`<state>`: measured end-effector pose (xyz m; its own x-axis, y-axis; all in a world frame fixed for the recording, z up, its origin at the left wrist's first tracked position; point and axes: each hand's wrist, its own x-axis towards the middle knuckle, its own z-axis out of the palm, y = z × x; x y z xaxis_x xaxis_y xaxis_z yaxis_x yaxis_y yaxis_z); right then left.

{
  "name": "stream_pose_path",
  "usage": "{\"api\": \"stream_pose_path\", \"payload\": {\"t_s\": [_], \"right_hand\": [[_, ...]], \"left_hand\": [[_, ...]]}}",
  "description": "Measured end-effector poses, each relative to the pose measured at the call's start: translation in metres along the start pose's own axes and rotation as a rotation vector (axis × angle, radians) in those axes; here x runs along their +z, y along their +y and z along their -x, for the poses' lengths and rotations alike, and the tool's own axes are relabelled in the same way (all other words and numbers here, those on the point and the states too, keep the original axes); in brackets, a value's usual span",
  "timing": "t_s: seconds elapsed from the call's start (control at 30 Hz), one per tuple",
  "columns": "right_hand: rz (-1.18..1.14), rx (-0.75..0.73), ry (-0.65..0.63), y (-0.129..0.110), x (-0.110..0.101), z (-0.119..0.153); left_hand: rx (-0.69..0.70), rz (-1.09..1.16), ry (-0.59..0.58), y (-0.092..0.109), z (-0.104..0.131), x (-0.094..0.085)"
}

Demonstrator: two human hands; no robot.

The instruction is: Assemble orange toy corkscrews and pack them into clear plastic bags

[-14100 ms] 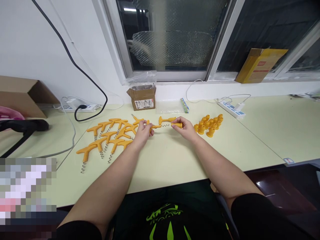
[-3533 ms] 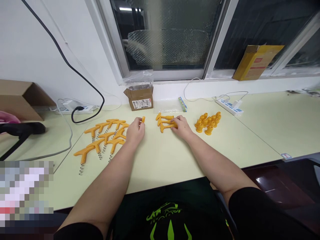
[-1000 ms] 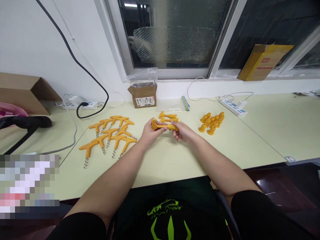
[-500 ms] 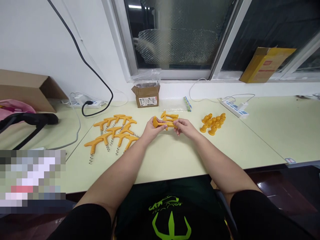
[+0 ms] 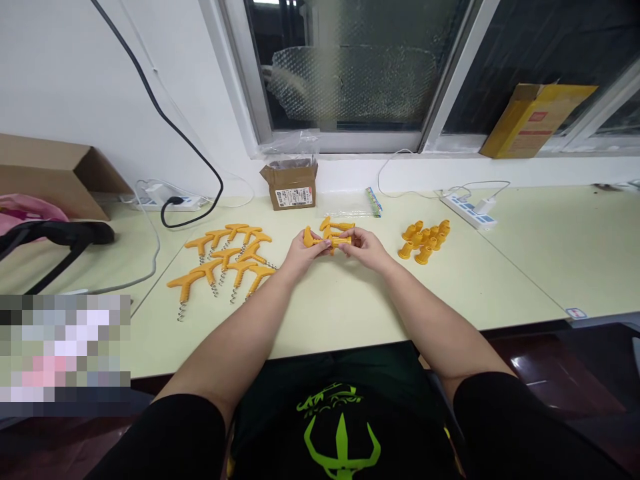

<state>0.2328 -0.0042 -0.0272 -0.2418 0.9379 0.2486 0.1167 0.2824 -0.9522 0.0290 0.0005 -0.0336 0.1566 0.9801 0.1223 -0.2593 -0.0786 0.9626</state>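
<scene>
Bare-spiral corkscrews (image 5: 226, 255) crowd the table (image 5: 330, 313) at frame left; sleeves (image 5: 424, 254) stand right of centre. At centre, just in front of sheathed corkscrews (image 5: 343, 227), your left hand (image 5: 301, 257) grips a yellow T-shaped handle (image 5: 308, 237), your right hand (image 5: 369, 249) the ribbed sleeve (image 5: 341, 243) aligned with it.

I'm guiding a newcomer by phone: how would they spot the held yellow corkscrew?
Find the pale green table below the glass window. The left hand holds a yellow plastic T-handled corkscrew, its yellow tubular sleeve in the right hand. Only this one is held; the other corkscrews rest on the table.
</scene>
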Motion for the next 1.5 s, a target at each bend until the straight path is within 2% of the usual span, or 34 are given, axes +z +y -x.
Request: {"api": "stream_pose_path", "payload": {"t_s": [0.23, 0.33, 0.4, 0.47, 0.57, 0.77, 0.93, 1.07, 1.13, 1.2, 1.37, 1.43, 1.5], "right_hand": [[-0.341, 0.476, -0.075, -0.016, -0.001, 0.000], [-0.402, 0.673, -0.156, -0.024, -0.007, 0.001], [-0.396, 0.730, -0.209, -0.026, -0.011, 0.002], [-0.377, 0.657, -0.232, -0.025, -0.014, 0.004], [-0.326, 0.431, -0.262, -0.018, -0.014, 0.005], [0.033, 0.157, -0.208, -0.001, -0.021, 0.001], [0.296, 0.024, -0.126, -0.004, -0.052, 0.005], [0.487, 0.077, -0.217, -0.012, -0.076, 0.013], [0.540, 0.081, -0.219, -0.014, -0.083, 0.014], [0.560, 0.050, -0.111, -0.015, -0.086, 0.014], [0.611, 0.041, 0.345, -0.007, -0.073, 0.006], [0.706, 0.089, 0.437, 0.000, -0.064, 0.002], [0.823, 0.138, 0.447, 0.008, -0.057, -0.002]], "left_hand": [[0.176, -0.255, -0.081, 0.008, 0.004, -0.001], [0.229, -0.295, -0.124, 0.010, 0.009, 0.002], [0.250, -0.330, -0.138, 0.011, 0.011, 0.004], [0.246, -0.341, -0.146, 0.012, 0.013, 0.005], [0.185, -0.308, -0.169, 0.011, 0.012, 0.003], [-0.038, -0.212, -0.177, 0.008, 0.002, -0.007], [0.104, -0.305, -0.098, 0.010, -0.004, -0.025], [0.233, -0.583, 0.054, 0.011, -0.009, -0.044], [0.269, -0.767, 0.146, 0.012, -0.012, -0.053], [0.271, -0.919, 0.200, 0.012, -0.014, -0.060], [0.184, -1.134, 0.213, 0.015, -0.014, -0.062], [0.130, -1.198, 0.198, 0.017, -0.011, -0.057], [0.071, -1.290, 0.203, 0.020, -0.008, -0.052]]}}
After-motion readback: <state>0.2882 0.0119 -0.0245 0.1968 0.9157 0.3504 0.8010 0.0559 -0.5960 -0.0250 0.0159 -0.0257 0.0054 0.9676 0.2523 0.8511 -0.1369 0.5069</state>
